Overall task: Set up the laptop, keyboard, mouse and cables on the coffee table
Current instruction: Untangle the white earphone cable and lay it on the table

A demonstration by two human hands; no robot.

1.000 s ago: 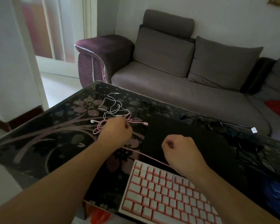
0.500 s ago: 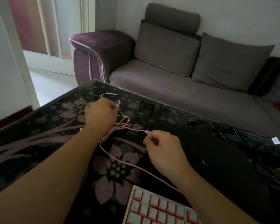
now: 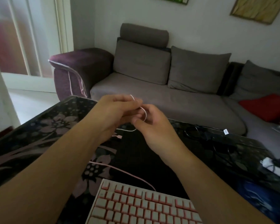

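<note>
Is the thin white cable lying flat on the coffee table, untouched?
No, both the left hand and right hand hold the white cable up above the coffee table.

Floral black coffee table, pink keyboard, closed laptop, black cables

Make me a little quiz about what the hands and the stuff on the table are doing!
1. True or false: both hands hold the white cable up above the table.
2. What colour are the edges of the keyboard keys: A) blue B) pink C) green?
3. Fill in: the loose pink plug lies on the table, just below the ______ hand.

Key
1. True: the left hand and right hand pinch it together.
2. B
3. left
</note>
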